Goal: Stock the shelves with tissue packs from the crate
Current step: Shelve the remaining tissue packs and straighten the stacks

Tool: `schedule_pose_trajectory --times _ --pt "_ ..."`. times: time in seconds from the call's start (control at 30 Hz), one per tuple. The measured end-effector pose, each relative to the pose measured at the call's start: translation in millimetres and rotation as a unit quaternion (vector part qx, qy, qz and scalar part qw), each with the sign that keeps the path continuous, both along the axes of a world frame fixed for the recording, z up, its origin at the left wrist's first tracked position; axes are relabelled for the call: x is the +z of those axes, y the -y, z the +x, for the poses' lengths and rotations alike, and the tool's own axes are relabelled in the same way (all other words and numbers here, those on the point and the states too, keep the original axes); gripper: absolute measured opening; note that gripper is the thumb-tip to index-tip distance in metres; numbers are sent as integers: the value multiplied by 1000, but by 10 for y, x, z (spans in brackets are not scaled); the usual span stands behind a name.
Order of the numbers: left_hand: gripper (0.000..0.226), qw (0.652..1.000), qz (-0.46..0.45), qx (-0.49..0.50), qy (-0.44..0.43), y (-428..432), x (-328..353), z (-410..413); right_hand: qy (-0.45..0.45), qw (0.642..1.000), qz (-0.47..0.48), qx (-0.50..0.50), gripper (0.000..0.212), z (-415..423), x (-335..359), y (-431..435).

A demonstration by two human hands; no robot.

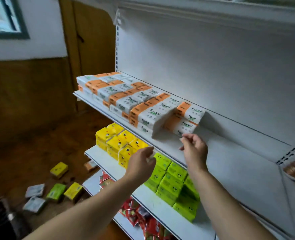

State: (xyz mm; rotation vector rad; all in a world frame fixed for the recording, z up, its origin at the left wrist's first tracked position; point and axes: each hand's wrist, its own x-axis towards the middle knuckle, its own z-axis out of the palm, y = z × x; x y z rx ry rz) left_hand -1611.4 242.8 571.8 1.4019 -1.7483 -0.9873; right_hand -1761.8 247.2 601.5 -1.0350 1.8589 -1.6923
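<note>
The orange-and-white tissue packs (143,108) lay in stacked rows on the upper shelf (233,153), filling its left part. The last stack (188,118), at the right end of the rows, stood a little apart from the others and leaned slightly. The right grip (193,149) hung just in front of this stack, its fingers loosely curled and pinching nothing, with the fingertips (184,136) just beside the lowest pack. The left grip (141,163) was lower and to the left, at the front edge of the upper shelf. Its fingers were hidden behind the back of the hand, so I cannot tell if they were spread or pinching something. On the middle shelf (101,153) stood yellow packs (120,141) and, to their right, green packs (171,177). Red packets (138,213) lay on the shelf below. Some loose packs (59,169) lay scattered on the wooden floor (30,135).
</note>
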Motion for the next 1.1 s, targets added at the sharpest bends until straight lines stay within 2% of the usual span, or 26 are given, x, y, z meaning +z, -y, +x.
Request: schedule_pose_trajectory --times 0.07,0.17,0.43,0.63,0.8,0.93,1.1 --pt "43 997 34 63 -21 -162 -65 273 -12 996 13 87 24 344 -86 -152" --pt "43 985 68 154 -22 -334 -147 788 32 981 63 183 23 848 -309 -230" --pt "36 940 137 312 -3 -557 -527 2329 67 920 201 330 16 2116 -906 17" --pt "36 916 191 353 -18 -230 -1025 3243 51 885 281 367 17 3134 -1427 629" --pt "35 910 229 345 -9 386 -1290 3886 50 868 329 367 12 3819 -1717 1278" --pt "36 905 261 335 3 868 -1472 4187 35 867 358 346 9 4011 -1867 1702" --pt "35 897 301 324 -24 1457 -1823 4310 -10 860 389 330 13 4063 -2114 2375"
